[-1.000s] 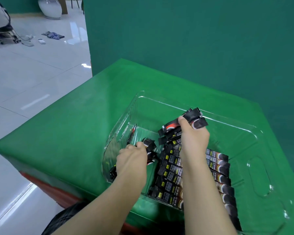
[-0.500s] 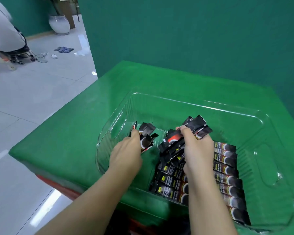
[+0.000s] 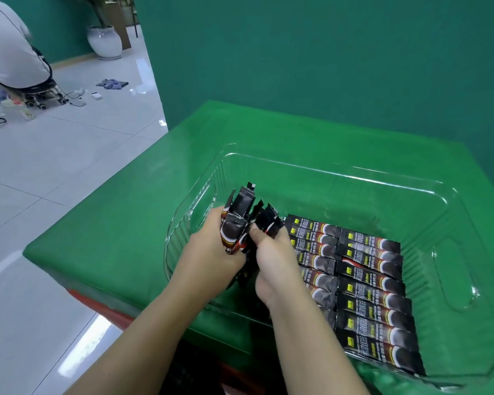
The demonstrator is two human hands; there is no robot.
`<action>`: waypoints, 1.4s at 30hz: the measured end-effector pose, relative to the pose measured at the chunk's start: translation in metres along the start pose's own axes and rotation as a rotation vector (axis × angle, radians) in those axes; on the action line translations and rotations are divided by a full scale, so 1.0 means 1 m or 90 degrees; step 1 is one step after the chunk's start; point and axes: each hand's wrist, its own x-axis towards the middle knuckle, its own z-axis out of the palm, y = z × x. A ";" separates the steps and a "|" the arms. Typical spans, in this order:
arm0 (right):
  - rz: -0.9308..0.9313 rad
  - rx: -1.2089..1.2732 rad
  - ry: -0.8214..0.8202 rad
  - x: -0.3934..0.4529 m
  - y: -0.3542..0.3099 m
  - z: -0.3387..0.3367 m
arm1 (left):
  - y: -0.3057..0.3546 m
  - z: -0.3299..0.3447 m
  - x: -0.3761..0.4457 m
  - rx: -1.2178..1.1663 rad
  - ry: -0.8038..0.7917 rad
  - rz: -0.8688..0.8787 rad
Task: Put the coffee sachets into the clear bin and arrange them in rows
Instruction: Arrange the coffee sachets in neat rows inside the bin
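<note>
A clear plastic bin sits on the green table. Inside it, black coffee sachets lie side by side in two rows along the near half. My left hand grips an upright bunch of black sachets at the bin's left end. My right hand grips more sachets pressed against that bunch. Both hands are close together above the bin's left part. The lower ends of the held sachets are hidden between my hands.
The green table ends at the left, with white tiled floor beyond. A green wall stands behind the table. A person on a wheeled chair is far off at the upper left.
My hands have come together at the bin's left end, and the two bunches of sachets are now raised upright side by side. The right hand has left the rows, uncovering them.
</note>
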 end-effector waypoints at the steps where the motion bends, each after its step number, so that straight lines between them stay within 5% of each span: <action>1: 0.022 0.034 0.003 -0.001 -0.001 0.001 | -0.002 0.000 0.001 -0.003 -0.019 -0.002; 7: 0.084 0.157 -0.030 -0.003 -0.008 -0.001 | -0.005 -0.002 0.001 -0.043 -0.147 0.001; 14: 0.107 0.098 0.016 -0.005 -0.011 -0.004 | 0.001 -0.010 0.003 -0.046 -0.286 -0.020; 28: 0.051 -0.041 -0.111 -0.001 -0.013 -0.008 | -0.008 0.004 0.002 0.032 -0.215 -0.026; 35: -0.042 -0.108 -0.077 -0.003 -0.013 -0.008 | -0.011 0.005 0.003 0.054 -0.208 -0.009; 42: 0.002 -0.095 -0.052 -0.001 -0.012 -0.008 | -0.011 0.003 0.007 -0.008 -0.244 -0.062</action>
